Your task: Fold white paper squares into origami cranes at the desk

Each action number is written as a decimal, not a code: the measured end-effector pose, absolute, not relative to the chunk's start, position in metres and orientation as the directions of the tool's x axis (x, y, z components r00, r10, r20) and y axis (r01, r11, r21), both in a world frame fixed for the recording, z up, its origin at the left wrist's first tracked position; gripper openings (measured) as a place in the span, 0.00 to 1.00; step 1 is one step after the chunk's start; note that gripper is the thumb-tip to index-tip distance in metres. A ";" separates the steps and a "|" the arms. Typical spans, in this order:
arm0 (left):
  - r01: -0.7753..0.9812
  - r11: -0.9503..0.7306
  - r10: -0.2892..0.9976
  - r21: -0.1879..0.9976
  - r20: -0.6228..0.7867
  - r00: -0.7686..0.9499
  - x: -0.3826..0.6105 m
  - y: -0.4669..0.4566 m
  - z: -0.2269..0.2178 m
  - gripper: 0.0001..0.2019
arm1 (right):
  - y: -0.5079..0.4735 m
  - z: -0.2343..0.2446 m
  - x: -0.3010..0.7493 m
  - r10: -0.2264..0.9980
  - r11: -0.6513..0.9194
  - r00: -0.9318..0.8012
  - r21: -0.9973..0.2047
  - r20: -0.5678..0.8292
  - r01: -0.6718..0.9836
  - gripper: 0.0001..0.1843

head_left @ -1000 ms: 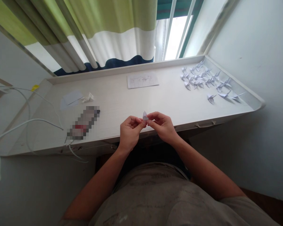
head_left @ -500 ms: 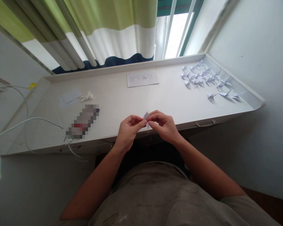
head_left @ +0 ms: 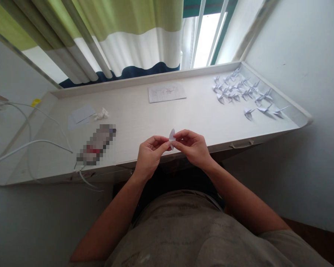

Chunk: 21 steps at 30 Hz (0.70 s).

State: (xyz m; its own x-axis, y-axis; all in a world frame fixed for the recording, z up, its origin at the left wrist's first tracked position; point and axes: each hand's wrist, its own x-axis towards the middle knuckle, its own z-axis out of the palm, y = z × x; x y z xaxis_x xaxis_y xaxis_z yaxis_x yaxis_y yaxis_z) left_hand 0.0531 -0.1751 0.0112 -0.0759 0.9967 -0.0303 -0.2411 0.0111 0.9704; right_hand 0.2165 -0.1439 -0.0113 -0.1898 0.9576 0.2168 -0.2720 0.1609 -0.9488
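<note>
A small piece of folded white paper is pinched between my two hands, above the front edge of the white desk. My left hand grips its left side between thumb and fingers. From the right, my right hand closes on it with thumb and index finger. One pointed part stands up above the fingertips; a smaller part shows below them, and the fingers cover the middle. At the desk's right end stand several folded white paper cranes.
A printed sheet lies at the back middle. To the left are blank white papers, a crumpled white tissue, a blurred-out flat device and white cables. A drawer handle juts from the desk front. Behind hangs a curtain.
The folded paper has turned a little, and its upper point now stands taller and more upright. My right thumb has shifted in toward my left thumb. The camera view has moved slightly.
</note>
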 end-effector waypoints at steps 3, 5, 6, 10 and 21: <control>-0.222 0.018 0.996 0.975 -0.037 -0.079 0.053 -0.175 0.010 0.15 | -0.143 -0.011 0.217 0.961 0.155 -0.181 -0.952 0.207 -0.264 0.22; -0.202 0.015 0.996 0.979 -0.032 -0.082 0.053 -0.174 0.010 0.16 | -0.144 -0.011 0.218 0.963 0.149 -0.180 -0.955 0.199 -0.257 0.24; -0.192 0.009 0.996 0.981 -0.026 -0.084 0.053 -0.173 0.010 0.16 | -0.144 -0.010 0.218 0.964 0.144 -0.181 -0.957 0.193 -0.251 0.25; -0.145 -0.045 0.993 0.988 0.029 -0.110 0.053 -0.171 0.009 0.15 | -0.145 -0.010 0.218 0.969 0.128 -0.173 -0.960 0.174 -0.247 0.25; 0.047 -0.147 0.965 0.988 0.154 -0.214 0.059 -0.176 -0.002 0.10 | -0.147 -0.014 0.217 0.977 0.131 -0.144 -0.975 0.158 -0.178 0.25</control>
